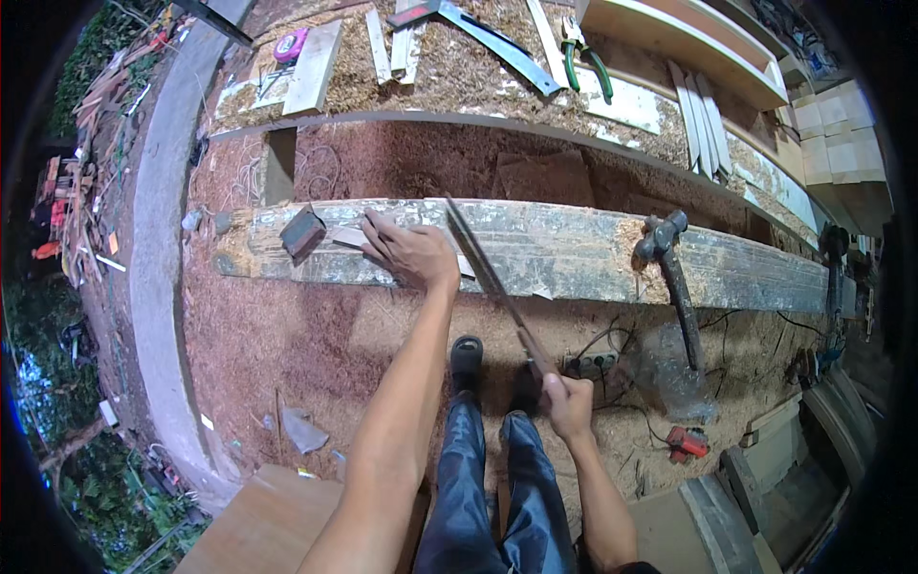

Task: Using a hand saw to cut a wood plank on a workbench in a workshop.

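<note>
You are pressing your left hand (pixel 413 253) flat, fingers spread, onto a thin pale strip of wood (pixel 356 237) that is lying on the long weathered beam (pixel 574 253), while your right hand (pixel 568 404) is closing in a fist around the handle of a hand saw (pixel 490 279). The saw blade is running up from your right hand and crossing the beam just beside your left hand, its far end reaching the beam's upper edge. Judging from this, the cut is looking to be at or near its start: the strip is lying in one piece as far as can be seen, and whether a kerf is opened under the blade cannot be told. The sawing and the parting of the piece are still to come. The beam is looking rough and grey, flecked with old pale paint and dusted with sawdust; the ground around it is lying under a thick reddish carpet of shavings. A small dark wedge-shaped block (pixel 302 232) is sitting on the beam to the left of your hand, and a claw hammer (pixel 672 277) is leaning with its metal head on the beam well to the right, its dark handle sloping down. Beyond the beam, flat offcuts, a second saw (pixel 497 43) and green-handled pliers (pixel 585 59) are lying on lighter sawdust.
</note>
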The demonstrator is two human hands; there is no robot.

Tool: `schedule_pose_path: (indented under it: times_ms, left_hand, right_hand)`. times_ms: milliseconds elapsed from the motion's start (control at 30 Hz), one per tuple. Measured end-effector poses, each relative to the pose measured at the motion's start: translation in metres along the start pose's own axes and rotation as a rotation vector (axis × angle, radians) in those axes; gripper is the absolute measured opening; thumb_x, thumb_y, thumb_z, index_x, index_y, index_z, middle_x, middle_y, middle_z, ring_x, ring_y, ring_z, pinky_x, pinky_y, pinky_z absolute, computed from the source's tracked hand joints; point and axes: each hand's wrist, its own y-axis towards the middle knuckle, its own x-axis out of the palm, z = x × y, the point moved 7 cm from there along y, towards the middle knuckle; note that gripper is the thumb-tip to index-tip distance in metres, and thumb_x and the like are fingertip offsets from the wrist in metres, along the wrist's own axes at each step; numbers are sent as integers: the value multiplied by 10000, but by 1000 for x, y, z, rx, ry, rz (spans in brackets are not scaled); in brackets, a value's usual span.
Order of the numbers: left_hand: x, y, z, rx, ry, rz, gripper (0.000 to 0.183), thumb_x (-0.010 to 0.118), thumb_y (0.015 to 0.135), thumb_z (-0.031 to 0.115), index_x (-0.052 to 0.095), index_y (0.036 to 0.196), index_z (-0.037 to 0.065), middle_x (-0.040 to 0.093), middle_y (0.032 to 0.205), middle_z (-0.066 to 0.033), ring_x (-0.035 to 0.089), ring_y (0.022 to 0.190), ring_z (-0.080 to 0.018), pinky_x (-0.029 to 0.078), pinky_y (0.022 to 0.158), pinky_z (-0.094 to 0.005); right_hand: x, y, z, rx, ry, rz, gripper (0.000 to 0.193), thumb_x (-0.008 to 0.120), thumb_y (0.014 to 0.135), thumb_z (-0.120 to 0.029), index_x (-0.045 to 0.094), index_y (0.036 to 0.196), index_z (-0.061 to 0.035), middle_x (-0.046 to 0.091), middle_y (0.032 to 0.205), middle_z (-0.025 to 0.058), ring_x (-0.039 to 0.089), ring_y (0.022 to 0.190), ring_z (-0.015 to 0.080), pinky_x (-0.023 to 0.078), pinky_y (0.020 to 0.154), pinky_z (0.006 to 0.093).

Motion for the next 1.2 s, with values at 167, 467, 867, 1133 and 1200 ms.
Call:
schedule_pose_path:
  times_ms: [167,467,867,1133,1200]
  left_hand:
    - [-1,-14,18,309,-460,-330,589,443,768,-50,323,1344,-47,306,1390,-245,328,1305,-347,267,1083,-484]
    - [-11,5,5,607,-200,-491,432,550,766,55,477,1188,-4,444,1153,-201,436,1109,-340,361,982,-476]
    - [14,22,29,784,-367,-584,384,605,841,224,533,1172,43,550,1186,-180,497,1166,-317,344,1034,-479]
    - [38,-1,28,767,-247,-727,345,434,960,238,557,1217,44,514,1326,-105,362,1342,-283,99,1150,-521]
    - [35,2,27,744,-224,-675,342,430,959,231,553,1217,42,508,1326,-113,341,1350,-293,62,1149,-543]
  right_hand:
    - [-64,-22,36,6,-87,238,464,521,933,-316,514,573,-24,413,502,-47,383,482,60,270,441,260]
    - [-67,-14,-2,-93,-195,198,466,540,929,-269,461,580,28,303,485,79,335,407,143,283,434,345]
    - [29,14,-56,-100,-89,226,397,570,919,-241,539,642,41,357,479,105,371,432,132,324,436,341]
    - [31,26,-100,-177,-167,276,324,589,905,-212,577,706,44,427,476,137,448,420,165,356,438,351]
    - [45,34,-111,-190,-154,293,309,592,902,-210,590,724,42,452,484,156,490,418,195,371,436,362]
